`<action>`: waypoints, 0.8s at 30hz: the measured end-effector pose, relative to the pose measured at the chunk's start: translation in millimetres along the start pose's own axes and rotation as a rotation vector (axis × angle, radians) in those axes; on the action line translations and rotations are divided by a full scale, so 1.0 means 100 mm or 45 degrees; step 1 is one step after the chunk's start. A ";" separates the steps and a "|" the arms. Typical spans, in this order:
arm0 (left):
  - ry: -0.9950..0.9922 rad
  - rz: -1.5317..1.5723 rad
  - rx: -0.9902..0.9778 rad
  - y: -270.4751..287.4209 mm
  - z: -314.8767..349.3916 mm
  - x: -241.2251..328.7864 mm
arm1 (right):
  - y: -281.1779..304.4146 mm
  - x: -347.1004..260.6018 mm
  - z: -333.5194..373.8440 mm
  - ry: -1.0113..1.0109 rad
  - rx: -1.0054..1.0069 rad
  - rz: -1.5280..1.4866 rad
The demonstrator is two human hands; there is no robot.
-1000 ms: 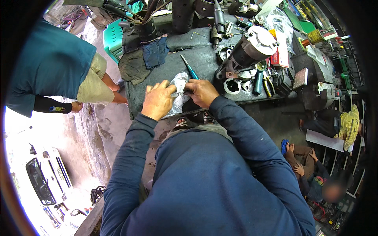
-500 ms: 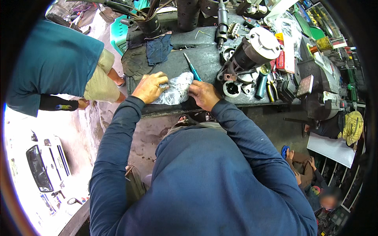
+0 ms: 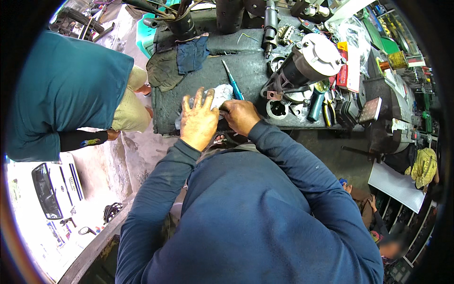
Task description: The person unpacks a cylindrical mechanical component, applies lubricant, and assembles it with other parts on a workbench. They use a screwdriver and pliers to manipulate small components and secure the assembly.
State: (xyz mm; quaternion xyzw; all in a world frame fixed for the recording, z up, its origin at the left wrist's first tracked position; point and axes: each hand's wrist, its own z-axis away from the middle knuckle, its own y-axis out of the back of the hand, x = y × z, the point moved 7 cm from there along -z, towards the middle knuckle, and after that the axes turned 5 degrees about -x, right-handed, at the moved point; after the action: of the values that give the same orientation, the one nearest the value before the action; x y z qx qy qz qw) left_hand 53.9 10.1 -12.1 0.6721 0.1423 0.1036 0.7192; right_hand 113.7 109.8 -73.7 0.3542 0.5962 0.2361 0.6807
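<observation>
A crumpled clear plastic bag (image 3: 221,96) lies at the near edge of the dark workbench (image 3: 210,79), partly covered by my hands. My left hand (image 3: 200,124) rests over it with the fingers spread and the palm down. At the bag's right side my right hand (image 3: 240,116) is closed, thumb and fingers pinched on its edge. What the bag contains cannot be made out. Just beyond my right hand lies a screwdriver (image 3: 234,86) with a teal handle. To the right stands a black cylindrical motor (image 3: 302,64) with a silver end cap.
Blue cloth (image 3: 193,54) and brown cloth (image 3: 163,71) lie at the bench's left, below a can of rods (image 3: 182,26). Yellow-handled pliers (image 3: 329,111) and a red box (image 3: 349,71) sit right of the motor. A person in teal (image 3: 75,90) stands at left; another sits at lower right.
My left hand has moved right and nearer to me, from gripping the bag's left side to lying spread over it. My right hand still pinches the bag. The person in teal has shifted slightly.
</observation>
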 end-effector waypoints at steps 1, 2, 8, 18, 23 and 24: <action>-0.012 0.050 0.065 -0.04 0.02 -0.01 | -0.01 0.00 0.00 0.060 -0.001 -0.012; -0.012 0.122 0.040 -0.12 0.03 -0.05 | 0.00 0.02 0.01 0.097 0.020 0.002; -0.560 0.133 0.123 -0.37 0.10 -0.19 | -0.07 0.06 0.10 0.343 0.118 -0.152; -0.495 0.120 0.144 -0.31 0.13 -0.32 | -0.01 0.13 0.11 0.189 0.117 -0.156; -0.099 0.122 0.215 -0.07 -0.14 -0.21 | 0.05 0.08 0.02 -0.110 0.268 -0.084; -0.007 0.082 0.103 -0.11 -0.18 -0.20 | 0.02 0.06 -0.01 -0.141 0.247 -0.053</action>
State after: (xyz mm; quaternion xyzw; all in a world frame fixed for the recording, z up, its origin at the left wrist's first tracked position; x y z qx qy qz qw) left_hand 28.2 18.8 -22.8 0.7052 0.1226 0.1190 0.6881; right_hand 113.8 116.0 -76.6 0.4185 0.5850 0.1431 0.6798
